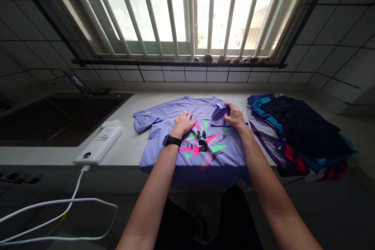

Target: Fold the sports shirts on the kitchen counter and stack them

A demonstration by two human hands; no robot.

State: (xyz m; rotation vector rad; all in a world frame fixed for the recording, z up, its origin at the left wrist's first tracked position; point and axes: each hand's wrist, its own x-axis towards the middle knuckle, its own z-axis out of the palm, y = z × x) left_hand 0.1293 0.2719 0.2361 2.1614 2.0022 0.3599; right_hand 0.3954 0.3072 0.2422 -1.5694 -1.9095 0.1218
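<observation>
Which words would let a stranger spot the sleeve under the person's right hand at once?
Under the barred window, a lilac T-shirt lies spread on the white counter. Its right-side sleeve is folded inward, held by the right hand, while the other sleeve lies flat, pointing left.

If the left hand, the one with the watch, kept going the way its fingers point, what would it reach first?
Probably the folded-over sleeve of the lilac T-shirt that the left hand already rests on, though the exact line is hard to judge from this view.
</observation>
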